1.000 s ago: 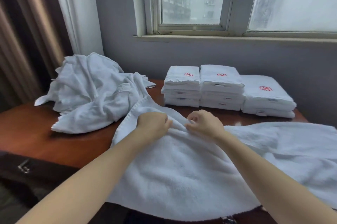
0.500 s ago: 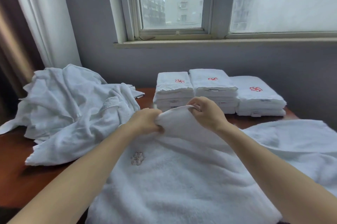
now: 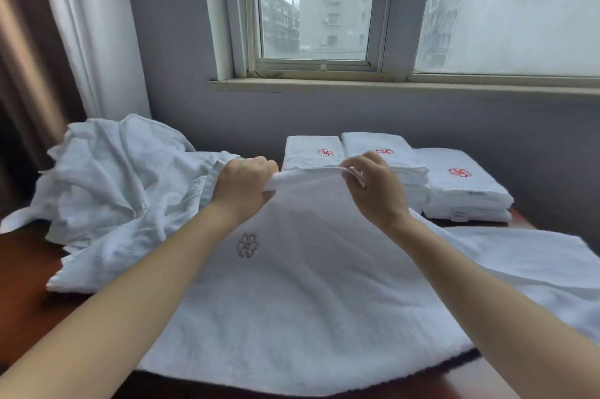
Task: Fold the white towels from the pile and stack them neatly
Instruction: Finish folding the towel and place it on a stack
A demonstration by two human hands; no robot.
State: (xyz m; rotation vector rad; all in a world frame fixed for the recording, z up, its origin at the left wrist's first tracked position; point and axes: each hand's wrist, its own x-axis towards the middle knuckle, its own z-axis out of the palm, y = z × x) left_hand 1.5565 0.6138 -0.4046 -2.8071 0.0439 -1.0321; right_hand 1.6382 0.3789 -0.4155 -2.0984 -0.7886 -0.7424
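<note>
Raised higher than before, the towel (image 3: pixel 308 285) hangs by its far hem, pinched by left hand (image 3: pixel 243 182) and right hand (image 3: pixel 373 186), trailing over the near edge of the tabletop (image 3: pixel 29 301). Next, probably: fold the hem forward, corners matched.

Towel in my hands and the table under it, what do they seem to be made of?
The towel looks like white terry cloth, probably cotton: a fuzzy, matte nap, soft drape and a stitched flower emblem. The table looks like reddish-brown wood or veneer with a smooth sheen; no grain is clear, so I can't be sure.
</note>
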